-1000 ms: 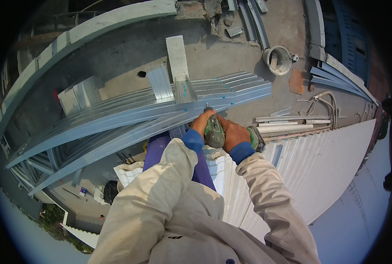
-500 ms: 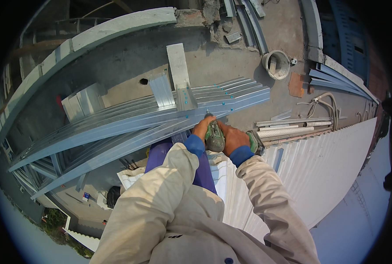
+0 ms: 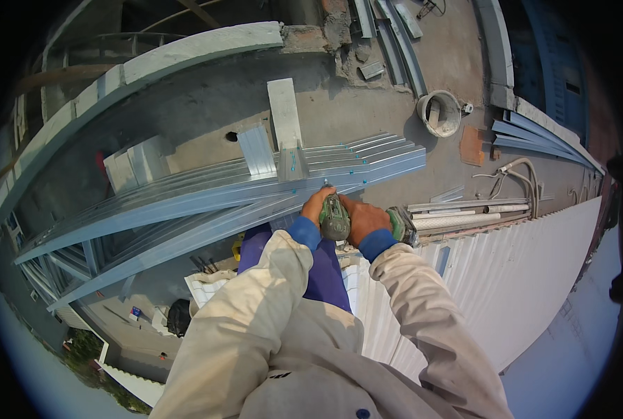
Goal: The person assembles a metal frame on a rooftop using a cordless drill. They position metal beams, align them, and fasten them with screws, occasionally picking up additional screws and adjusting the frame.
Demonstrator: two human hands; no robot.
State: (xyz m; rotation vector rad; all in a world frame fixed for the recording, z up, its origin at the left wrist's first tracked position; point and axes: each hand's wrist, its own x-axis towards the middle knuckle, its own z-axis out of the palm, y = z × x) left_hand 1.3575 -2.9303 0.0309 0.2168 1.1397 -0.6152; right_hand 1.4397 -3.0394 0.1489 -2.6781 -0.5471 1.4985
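A green and black cordless drill (image 3: 335, 222) is held in both my hands, its nose pointing away from me at the metal truss (image 3: 255, 190). My right hand (image 3: 367, 218) wraps round its handle, with the battery end (image 3: 404, 227) sticking out to the right. At the front, my left hand (image 3: 313, 206) closes round the nose, fingertips by the bit. The tip meets the near face of the truss, beside a turquoise-headed screw (image 3: 365, 182). Whether a screw sits on the bit is too small to tell. Several more such screws dot the joint.
Under the joint lies a pale block (image 3: 283, 108), with a short metal channel (image 3: 257, 150) beside it. Farther off stand a bucket (image 3: 438, 113) and loose metal channels (image 3: 402, 52). White corrugated sheeting (image 3: 493, 279) spreads at right, near pipes (image 3: 458, 220) and a hose (image 3: 528, 171).
The whole view has shifted slightly, the truss sitting a little lower in it. My hands keep the same hold, and the drill tip stays at the same spot on the truss.
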